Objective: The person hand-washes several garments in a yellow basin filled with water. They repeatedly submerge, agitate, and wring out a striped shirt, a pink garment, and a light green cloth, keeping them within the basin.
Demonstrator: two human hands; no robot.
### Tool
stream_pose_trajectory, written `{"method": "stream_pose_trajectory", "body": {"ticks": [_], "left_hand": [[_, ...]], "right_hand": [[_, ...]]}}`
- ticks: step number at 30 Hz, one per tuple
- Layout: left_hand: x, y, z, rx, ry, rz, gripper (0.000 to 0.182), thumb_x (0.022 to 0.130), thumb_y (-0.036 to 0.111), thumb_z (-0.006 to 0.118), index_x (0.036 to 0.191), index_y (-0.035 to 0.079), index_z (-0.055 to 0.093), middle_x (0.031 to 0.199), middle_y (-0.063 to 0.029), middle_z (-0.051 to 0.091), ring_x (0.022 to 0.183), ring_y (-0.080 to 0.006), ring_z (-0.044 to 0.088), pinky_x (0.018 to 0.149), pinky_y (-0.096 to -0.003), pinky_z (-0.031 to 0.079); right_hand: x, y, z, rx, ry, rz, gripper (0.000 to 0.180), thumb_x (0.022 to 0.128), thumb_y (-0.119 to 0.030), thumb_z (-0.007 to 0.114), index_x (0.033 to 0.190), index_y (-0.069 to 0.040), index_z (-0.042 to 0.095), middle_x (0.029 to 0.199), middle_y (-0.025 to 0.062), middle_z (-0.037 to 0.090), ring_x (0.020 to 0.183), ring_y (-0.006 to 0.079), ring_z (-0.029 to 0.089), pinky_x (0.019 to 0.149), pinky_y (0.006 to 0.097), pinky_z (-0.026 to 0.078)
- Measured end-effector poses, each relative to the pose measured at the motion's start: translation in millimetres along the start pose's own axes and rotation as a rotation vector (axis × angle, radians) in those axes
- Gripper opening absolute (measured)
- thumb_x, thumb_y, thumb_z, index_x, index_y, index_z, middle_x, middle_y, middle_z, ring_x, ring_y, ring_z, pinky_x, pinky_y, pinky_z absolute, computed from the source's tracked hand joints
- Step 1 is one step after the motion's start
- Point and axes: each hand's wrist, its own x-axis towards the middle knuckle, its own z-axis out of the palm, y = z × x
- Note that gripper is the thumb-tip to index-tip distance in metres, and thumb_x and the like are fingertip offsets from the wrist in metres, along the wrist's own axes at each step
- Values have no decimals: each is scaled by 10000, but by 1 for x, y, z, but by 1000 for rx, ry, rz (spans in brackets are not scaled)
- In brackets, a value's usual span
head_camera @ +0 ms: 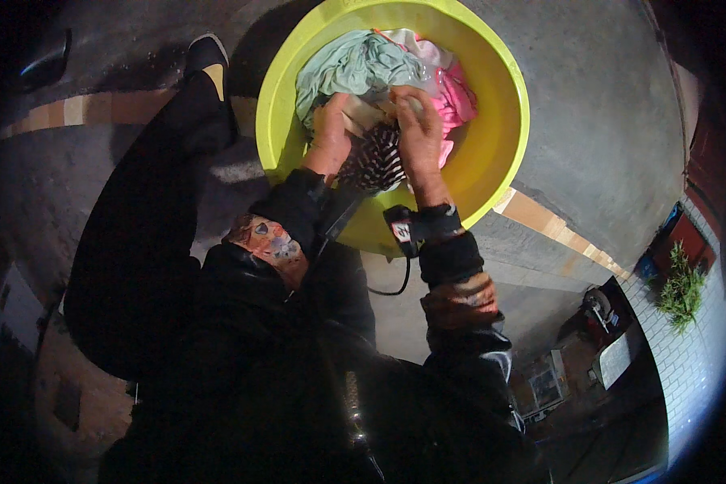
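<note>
A large yellow plastic basin [516,115] stands before me with several wet garments in it. Both my hands are inside it, holding a beige cloth [364,115] between them. My left hand [331,130] grips the cloth's left side, and my right hand [419,124] has its fingers closed at the right side, partly hiding what they hold. A black-and-white patterned cloth [375,158] lies between my wrists. Beyond the hands is a pale green garment [357,66], with a bright pink one [455,94] to the right and a whitish one [423,49] at the far side.
My dark shoe [207,57] rests on the concrete floor [593,91] left of the basin. A tan tile strip [544,216] crosses the floor. A green plant [680,290] and a wheeled vehicle [602,308] stand at the right. A strapped device with a cable [403,232] is on my right wrist.
</note>
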Motion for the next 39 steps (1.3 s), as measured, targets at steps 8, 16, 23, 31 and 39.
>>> {"method": "stream_pose_trajectory", "body": {"ticks": [8,16,23,31,39], "left_hand": [[-21,6,23,-182,-282,-103,272,914,343,495,846,80,514,821,-44,559,786,-189,563,733,-323,464],[-38,16,57,69,-245,5,341,906,388,501,682,138,438,610,28,402,546,-106,405,536,-254,387],[-35,12,52,-44,-211,39,377,910,410,483,659,147,379,602,23,371,560,-111,405,551,-261,387],[-11,11,25,-163,-84,50,329,899,428,496,856,102,479,794,-12,467,739,-159,492,712,-306,463],[-6,15,22,-152,-63,62,338,921,431,438,872,103,505,789,-25,532,671,-164,510,641,-307,471]], "right_hand": [[-44,-22,-35,744,130,279,197,894,-97,496,1067,-4,506,1009,154,587,894,248,610,703,322,535],[-57,-30,-46,1030,31,278,237,899,-185,527,1072,-27,492,974,162,583,850,235,608,676,311,549],[-40,-12,-41,741,196,336,230,892,-210,541,982,1,548,826,134,635,722,195,626,589,266,509],[3,30,-3,-733,358,-182,187,820,-221,563,846,-39,597,778,172,571,792,341,564,684,423,442],[-22,25,14,-780,217,-478,422,776,-259,614,1082,8,500,1049,184,520,964,356,486,850,427,380]]}}
